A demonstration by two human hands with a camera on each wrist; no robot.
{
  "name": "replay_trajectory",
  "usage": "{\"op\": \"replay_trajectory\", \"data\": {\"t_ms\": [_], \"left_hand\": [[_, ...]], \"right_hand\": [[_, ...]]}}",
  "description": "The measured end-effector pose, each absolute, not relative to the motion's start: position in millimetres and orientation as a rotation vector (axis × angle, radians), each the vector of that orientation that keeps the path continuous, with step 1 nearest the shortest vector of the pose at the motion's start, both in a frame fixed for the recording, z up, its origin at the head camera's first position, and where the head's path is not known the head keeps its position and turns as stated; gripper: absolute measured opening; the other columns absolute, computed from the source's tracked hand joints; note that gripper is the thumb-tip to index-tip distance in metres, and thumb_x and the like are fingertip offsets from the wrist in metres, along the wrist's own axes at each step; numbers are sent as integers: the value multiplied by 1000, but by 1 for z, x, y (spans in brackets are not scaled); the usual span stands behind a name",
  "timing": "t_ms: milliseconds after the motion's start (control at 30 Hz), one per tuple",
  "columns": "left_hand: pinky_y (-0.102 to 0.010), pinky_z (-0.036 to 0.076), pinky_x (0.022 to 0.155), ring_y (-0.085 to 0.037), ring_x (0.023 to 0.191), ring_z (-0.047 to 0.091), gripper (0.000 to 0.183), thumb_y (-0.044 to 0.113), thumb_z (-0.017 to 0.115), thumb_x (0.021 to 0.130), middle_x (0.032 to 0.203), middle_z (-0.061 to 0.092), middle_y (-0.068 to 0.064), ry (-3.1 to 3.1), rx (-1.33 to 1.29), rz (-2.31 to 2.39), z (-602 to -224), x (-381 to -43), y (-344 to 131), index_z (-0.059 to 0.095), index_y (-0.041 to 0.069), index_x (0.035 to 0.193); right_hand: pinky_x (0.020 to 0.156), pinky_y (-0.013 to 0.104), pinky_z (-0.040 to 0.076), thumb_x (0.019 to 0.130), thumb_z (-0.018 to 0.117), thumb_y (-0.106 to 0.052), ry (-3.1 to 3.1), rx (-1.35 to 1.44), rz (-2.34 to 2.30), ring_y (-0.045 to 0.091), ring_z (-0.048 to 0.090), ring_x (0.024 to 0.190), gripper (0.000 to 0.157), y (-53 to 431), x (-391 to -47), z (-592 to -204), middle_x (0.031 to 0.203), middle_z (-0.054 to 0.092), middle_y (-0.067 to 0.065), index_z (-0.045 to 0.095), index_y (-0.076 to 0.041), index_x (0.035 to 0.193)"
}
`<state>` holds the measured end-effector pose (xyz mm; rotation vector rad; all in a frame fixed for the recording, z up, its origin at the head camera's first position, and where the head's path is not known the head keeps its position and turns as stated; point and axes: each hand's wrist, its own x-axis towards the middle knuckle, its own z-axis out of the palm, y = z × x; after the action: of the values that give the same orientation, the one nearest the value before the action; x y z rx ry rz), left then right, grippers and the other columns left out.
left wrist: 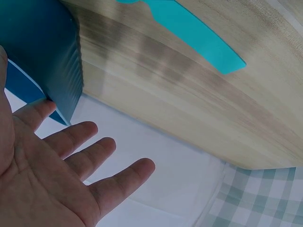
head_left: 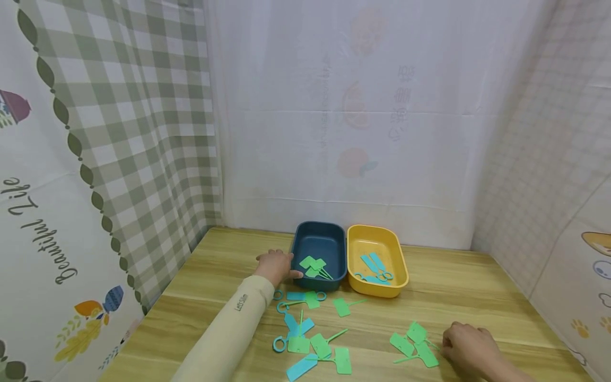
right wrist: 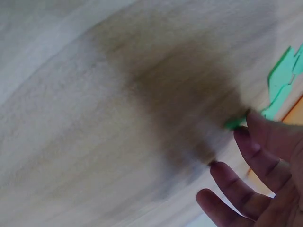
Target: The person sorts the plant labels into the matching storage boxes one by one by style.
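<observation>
My left hand (head_left: 276, 267) is at the left wall of the dark blue bin (head_left: 319, 227), its fingers spread and fairly straight; in the left wrist view a fingertip touches the bin's rim. Several green tags (head_left: 312, 264) with thin stems lie inside that bin. On the right, my right hand (head_left: 467, 344) is low over the table beside a small group of green tags (head_left: 403, 344). In the right wrist view, thumb and forefinger pinch the stem of a green tag (right wrist: 233, 124), whose tip pokes out past them. The other fingers are loosely bent.
Touching the blue bin, a yellow bin (head_left: 402, 265) holds several blue tags (head_left: 369, 264) with rings. Mixed green tags (head_left: 342, 361) and blue tags (head_left: 300, 367) are scattered on the wooden table (head_left: 229, 249) in front of the bins. Cloth curtains (head_left: 286, 159) surround the table.
</observation>
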<state>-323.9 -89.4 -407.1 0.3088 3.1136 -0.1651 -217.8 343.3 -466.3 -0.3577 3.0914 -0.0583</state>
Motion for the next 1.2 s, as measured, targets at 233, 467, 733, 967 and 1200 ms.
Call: {"op": "replay_trajectory", "data": {"t_ms": [233, 467, 733, 967, 1200], "left_hand": [[-59, 51, 88, -39, 116, 58, 69, 63, 58, 89, 129, 62, -16, 3132, 320, -145, -406, -322, -89, 58, 19, 141], [-58, 52, 87, -38, 115, 59, 68, 64, 58, 89, 127, 63, -15, 3142, 328, -167, -405, -321, -89, 59, 19, 140], [-59, 51, 87, -39, 115, 58, 68, 63, 59, 89, 126, 64, -15, 3138, 320, -144, -406, -321, -89, 59, 19, 140], [-58, 52, 86, -38, 113, 59, 68, 64, 58, 89, 125, 64, -15, 3145, 333, -168, -409, -321, -89, 59, 19, 140], [-58, 53, 85, -38, 112, 60, 69, 65, 57, 88, 123, 65, -15, 3150, 328, -201, -410, -323, -90, 59, 20, 140]], "right_hand": [[76, 69, 46, 79, 81, -20, 3150, -397, -5, 14, 54, 69, 22, 343, -223, -469, 74, 53, -6, 63, -21, 68], [80, 72, 43, 77, 83, -25, 3206, -460, -34, 22, 62, 80, 11, 339, -226, -467, 88, 64, -5, 72, -26, 74], [79, 67, 47, 75, 84, -19, 3266, -617, 130, 30, 65, 86, 21, 335, -231, -471, 92, 68, 2, 68, -27, 65], [80, 67, 47, 76, 84, -18, 3270, -615, 211, 35, 66, 90, 18, 332, -232, -474, 98, 69, 7, 68, -21, 67], [81, 72, 43, 75, 82, -13, 3345, -588, 159, 38, 65, 89, 19, 331, -230, -473, 98, 68, 10, 66, -19, 67]]}}
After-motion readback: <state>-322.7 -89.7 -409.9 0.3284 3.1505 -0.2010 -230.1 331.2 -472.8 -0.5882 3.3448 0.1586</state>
